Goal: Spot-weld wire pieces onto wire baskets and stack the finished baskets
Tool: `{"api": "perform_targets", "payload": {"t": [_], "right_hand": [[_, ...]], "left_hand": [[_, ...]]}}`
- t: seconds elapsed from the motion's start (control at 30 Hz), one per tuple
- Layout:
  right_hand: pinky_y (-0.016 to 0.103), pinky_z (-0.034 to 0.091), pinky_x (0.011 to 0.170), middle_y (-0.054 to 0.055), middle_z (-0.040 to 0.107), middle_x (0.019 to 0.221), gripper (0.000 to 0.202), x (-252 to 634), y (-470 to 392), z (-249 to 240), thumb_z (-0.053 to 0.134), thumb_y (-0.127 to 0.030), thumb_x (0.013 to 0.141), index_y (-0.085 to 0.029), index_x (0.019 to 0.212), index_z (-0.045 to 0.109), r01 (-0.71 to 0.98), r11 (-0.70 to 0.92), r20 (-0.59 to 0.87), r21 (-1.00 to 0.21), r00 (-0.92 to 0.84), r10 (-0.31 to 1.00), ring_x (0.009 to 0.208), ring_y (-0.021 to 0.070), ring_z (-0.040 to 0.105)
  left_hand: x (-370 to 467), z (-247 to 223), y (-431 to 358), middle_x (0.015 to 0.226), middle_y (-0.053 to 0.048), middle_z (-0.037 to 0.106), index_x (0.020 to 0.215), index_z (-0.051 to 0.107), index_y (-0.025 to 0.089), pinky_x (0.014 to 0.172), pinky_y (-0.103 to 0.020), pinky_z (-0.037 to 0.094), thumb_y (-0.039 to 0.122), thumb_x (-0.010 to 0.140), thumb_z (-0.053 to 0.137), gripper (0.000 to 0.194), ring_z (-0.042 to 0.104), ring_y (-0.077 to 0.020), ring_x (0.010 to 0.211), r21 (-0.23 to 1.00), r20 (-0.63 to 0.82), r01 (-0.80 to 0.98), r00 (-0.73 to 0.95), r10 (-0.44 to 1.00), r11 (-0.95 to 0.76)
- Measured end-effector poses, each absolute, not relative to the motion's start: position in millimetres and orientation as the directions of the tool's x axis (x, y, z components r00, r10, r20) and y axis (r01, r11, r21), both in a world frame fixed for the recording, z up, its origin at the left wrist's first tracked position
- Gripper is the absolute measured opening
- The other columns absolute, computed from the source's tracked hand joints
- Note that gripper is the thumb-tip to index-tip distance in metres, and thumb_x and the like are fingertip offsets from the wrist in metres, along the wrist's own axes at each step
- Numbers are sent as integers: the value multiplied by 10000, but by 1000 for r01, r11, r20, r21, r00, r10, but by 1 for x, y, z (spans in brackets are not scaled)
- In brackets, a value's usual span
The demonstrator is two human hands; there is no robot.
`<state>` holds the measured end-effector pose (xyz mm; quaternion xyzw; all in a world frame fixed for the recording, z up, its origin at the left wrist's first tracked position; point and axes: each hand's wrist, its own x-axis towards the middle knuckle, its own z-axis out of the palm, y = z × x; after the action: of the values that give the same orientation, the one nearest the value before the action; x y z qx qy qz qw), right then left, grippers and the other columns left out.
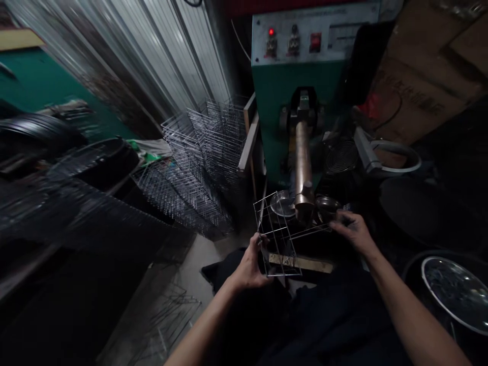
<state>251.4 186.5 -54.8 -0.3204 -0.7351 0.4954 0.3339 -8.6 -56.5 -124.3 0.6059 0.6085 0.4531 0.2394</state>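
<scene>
My left hand (251,264) grips the left side of a small wire grid frame (281,229), held upright in front of the machine. To the right, my right hand (353,231) is closed, its fingertips pinching the end of a thin wire piece (310,232) that reaches over to the frame. Just above the wire hangs the machine's copper-coloured arm (304,162), with a round metal dish (282,203) beside its tip. Whether the wire touches the frame or the arm's tip is hard to tell.
Behind stands a green machine (272,112) with a lit red lamp. Stacked wire grids (202,162) fill the left of it. A glass-like round lid (457,292) lies at the lower right. Loose wires (168,310) are on the floor; cardboard boxes (423,76) stand at the upper right.
</scene>
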Motion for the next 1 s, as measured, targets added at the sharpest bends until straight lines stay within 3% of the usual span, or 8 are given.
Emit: {"api": "perform_targets", "payload": {"t": [0.17, 0.33, 0.83, 1.0], "right_hand": [[299, 323, 612, -20, 409, 613, 589, 247, 197, -67, 778, -667, 755, -211, 567, 456, 158, 323, 177, -933, -581, 795, 627, 154, 396], [300, 317, 598, -20, 406, 596, 624, 247, 209, -76, 754, -714, 761, -208, 558, 449, 180, 328, 170, -927, -580, 797, 609, 151, 398], [307, 318, 623, -27, 424, 603, 527, 247, 237, -85, 791, -580, 741, -205, 553, 473, 181, 356, 199, -917, -565, 801, 627, 156, 408], [301, 321, 625, -26, 426, 616, 486, 247, 239, -83, 771, -535, 761, -202, 565, 477, 182, 342, 184, -922, -570, 801, 635, 156, 410]], "left_hand": [[-9, -141, -51, 1386, -156, 472, 1506, 98, 286, 1116, -605, 477, 263, 596, 863, 1189, 551, -363, 1303, 831, 219, 547, -152, 964, -103], [-7, -151, -45, 1429, -181, 460, 1534, 77, 257, 1121, -599, 486, 251, 642, 814, 1157, 554, -367, 1337, 828, 245, 544, -139, 960, -133], [-9, -159, -19, 1447, -169, 420, 1557, 0, 282, 1143, -633, 461, 196, 567, 872, 1322, 538, -396, 1331, 838, 276, 516, -115, 954, -180], [-6, -148, -11, 1375, -127, 459, 1510, 162, 277, 1127, -588, 494, 253, 575, 877, 1178, 558, -350, 1271, 845, 300, 495, -129, 945, -201]]}}
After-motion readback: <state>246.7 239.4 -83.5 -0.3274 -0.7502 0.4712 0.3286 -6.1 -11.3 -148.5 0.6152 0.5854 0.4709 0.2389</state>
